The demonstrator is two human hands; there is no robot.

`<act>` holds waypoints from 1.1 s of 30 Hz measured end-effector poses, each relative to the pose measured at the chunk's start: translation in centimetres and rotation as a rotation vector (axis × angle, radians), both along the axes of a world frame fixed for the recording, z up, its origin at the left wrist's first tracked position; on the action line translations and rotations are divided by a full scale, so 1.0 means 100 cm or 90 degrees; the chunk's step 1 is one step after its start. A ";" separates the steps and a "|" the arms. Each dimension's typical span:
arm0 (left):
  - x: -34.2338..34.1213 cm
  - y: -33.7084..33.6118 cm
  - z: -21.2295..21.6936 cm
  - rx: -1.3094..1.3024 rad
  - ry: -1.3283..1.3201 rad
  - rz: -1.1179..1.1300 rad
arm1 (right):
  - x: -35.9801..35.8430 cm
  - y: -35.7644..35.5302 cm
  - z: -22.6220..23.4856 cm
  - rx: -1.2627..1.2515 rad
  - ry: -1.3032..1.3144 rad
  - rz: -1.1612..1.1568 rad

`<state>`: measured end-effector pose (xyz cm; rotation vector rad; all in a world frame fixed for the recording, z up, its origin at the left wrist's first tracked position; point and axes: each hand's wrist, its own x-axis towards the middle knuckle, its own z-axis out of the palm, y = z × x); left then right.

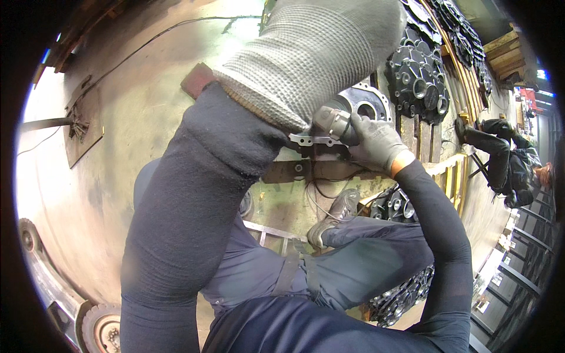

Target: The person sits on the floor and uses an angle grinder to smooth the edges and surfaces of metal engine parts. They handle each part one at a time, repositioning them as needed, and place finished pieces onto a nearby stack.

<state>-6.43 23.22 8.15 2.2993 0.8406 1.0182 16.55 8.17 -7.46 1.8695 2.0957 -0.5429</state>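
My left hand [321, 62], in a grey knit glove, is raised very close to the camera and fills the upper middle. Its fingers run out of view at the top, so what they do is hidden. Farther down, my right hand [376, 141], also in a grey glove, is closed round a grey, round-bodied power tool [334, 122]. That tool sits over a metal casting [376, 101] with a round bore and bolt holes along its flange. My left forearm and glove cover part of the casting and the tool's far end.
Dark castings [419, 79] are stacked at the upper right, with more castings [393, 205] beside my leg. A cable [315, 191] hangs below the work. At far right another person [511, 156] in dark clothes sits. A wheeled machine [103, 326] stands at lower left; a reddish block [196, 80] lies beyond my left arm.
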 end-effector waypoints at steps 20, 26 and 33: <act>0.018 -0.007 0.006 -0.096 0.032 -0.097 | 0.020 -0.025 -0.016 0.012 0.052 -0.102; 0.031 -0.022 -0.001 0.019 0.002 -0.019 | 0.031 -0.033 -0.013 0.014 0.020 -0.054; 0.050 -0.021 -0.006 -0.013 0.033 -0.029 | 0.052 -0.053 -0.013 0.032 0.024 -0.035</act>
